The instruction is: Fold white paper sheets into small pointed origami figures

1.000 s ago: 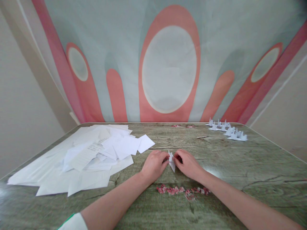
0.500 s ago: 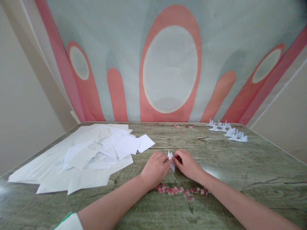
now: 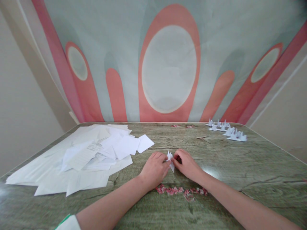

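Paper crane (image 3: 170,156), middle of table (image 3: 227,166), just past pink flower print (image 3: 171,190). Pinched narrowly, left side by left hand (image 3: 154,167), right side by right hand (image 3: 188,166). Long axis near-to-far: lower point toward wearer, slightly right; upper tip up, slightly left. Off left, running to back: heap of paper (image 3: 88,159). Farthest, back right: group of white cranes (image 3: 236,136).

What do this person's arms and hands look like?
The left hand and right hand are ungloved. A green-edged white sleeve shows at the bottom of the left arm; the right arm is bare as far as it shows.
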`<action>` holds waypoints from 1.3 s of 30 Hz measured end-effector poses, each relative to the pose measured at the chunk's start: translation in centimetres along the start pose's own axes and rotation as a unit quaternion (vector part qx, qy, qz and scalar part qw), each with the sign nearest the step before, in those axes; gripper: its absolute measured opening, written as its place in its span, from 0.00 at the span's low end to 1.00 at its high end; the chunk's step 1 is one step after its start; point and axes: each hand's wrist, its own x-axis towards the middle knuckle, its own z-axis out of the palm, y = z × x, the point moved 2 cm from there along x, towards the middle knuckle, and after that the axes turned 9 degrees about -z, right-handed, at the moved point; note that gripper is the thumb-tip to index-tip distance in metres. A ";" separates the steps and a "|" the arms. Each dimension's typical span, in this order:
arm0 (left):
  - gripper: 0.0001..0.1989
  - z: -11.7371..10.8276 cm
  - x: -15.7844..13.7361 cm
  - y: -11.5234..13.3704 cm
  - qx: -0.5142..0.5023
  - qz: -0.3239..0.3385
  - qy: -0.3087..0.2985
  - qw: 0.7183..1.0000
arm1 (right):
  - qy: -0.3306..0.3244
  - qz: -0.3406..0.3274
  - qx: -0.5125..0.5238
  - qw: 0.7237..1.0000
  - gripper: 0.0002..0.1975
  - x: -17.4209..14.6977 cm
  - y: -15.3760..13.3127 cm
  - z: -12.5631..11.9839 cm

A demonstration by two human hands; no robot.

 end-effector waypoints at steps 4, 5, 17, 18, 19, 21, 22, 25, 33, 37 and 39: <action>0.11 -0.2 0.0 0.1 0.002 0.001 -0.004 1.000 | -0.002 0.003 -0.003 1.000 0.06 -0.1 0.1 0.1; 0.12 -0.3 0.0 0.1 0.004 0.001 -0.005 1.000 | -0.002 0.005 -0.004 1.000 0.05 -0.1 0.1 0.1; 0.13 -1.0 0.0 0.3 0.038 -0.002 -0.008 0.999 | 0.000 0.046 -0.106 0.993 0.08 -0.6 -0.1 -0.5; 0.13 -1.0 0.0 0.3 0.042 -0.003 -0.008 0.999 | -0.002 0.046 -0.104 0.993 0.08 -0.6 0.0 -0.5; 0.13 -1.0 -0.1 0.3 0.046 -0.003 -0.009 0.999 | -0.003 0.044 -0.101 0.994 0.08 -0.6 0.0 -0.5; 0.13 -0.9 -0.2 0.4 0.053 0.007 -0.012 0.999 | -0.001 0.038 -0.086 0.996 0.07 -0.7 0.1 -0.6; 0.14 -0.7 -0.2 0.5 0.056 0.017 -0.014 0.998 | 0.003 0.032 -0.074 0.997 0.06 -0.7 0.1 -0.7; 0.15 -0.2 -0.5 0.6 0.062 0.046 -0.020 0.997 | 0.022 0.001 -0.039 0.999 0.03 -1.0 -0.1 -1.1; 0.18 0.0 -0.5 0.4 0.055 0.047 -0.036 0.997 | -0.066 -0.117 -0.142 0.981 0.12 -1.8 -2.8 -1.7; 0.18 -0.2 -0.5 0.4 0.047 0.047 -0.042 0.997 | -0.092 -0.139 -0.183 0.969 0.12 -2.0 -3.5 -1.6; 0.18 -0.1 -0.5 0.3 0.045 0.049 -0.040 0.997 | -0.102 -0.142 -0.201 0.964 0.12 -2.0 -3.6 -1.5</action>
